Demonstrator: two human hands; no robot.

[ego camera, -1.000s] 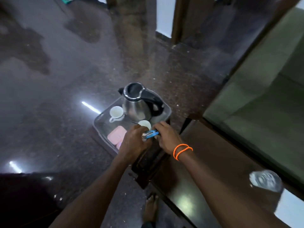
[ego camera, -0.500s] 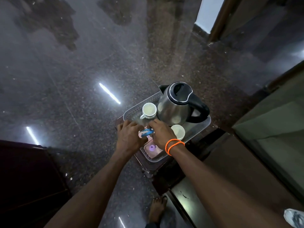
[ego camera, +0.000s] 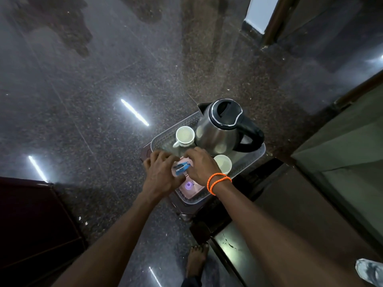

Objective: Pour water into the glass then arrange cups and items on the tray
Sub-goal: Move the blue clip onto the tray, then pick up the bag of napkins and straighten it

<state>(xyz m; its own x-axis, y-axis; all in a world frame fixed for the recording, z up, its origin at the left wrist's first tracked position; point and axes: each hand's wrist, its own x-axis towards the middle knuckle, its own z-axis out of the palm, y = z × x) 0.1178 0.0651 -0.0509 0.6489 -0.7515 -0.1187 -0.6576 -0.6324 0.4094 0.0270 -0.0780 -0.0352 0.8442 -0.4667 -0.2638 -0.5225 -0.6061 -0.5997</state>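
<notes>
A grey perforated tray (ego camera: 165, 138) rests on a dark stool. On it stand a steel kettle (ego camera: 217, 133) with a black lid and handle, a white cup (ego camera: 185, 135) with a handle at its left, and a second white cup (ego camera: 222, 163) near the right edge. Pink sachets (ego camera: 191, 188) lie at the tray's near end. My left hand (ego camera: 161, 172) and my right hand (ego camera: 202, 164), which has orange bands at the wrist, meet over the tray. Both pinch a small blue packet (ego camera: 182, 169) between them.
A polished dark granite floor surrounds the stool and reflects ceiling lights. A dark table (ego camera: 279, 224) runs along the right, with a glass (ego camera: 370, 271) at its lower right corner. A green sofa (ego camera: 352, 152) is beyond it. A maroon cabinet (ego camera: 31, 224) is at left. My bare foot (ego camera: 196, 259) is below.
The view has swung, so the tray has turned in frame. Both hands moved with the blue packet from the near cup across to the pink sachets' end of the tray.
</notes>
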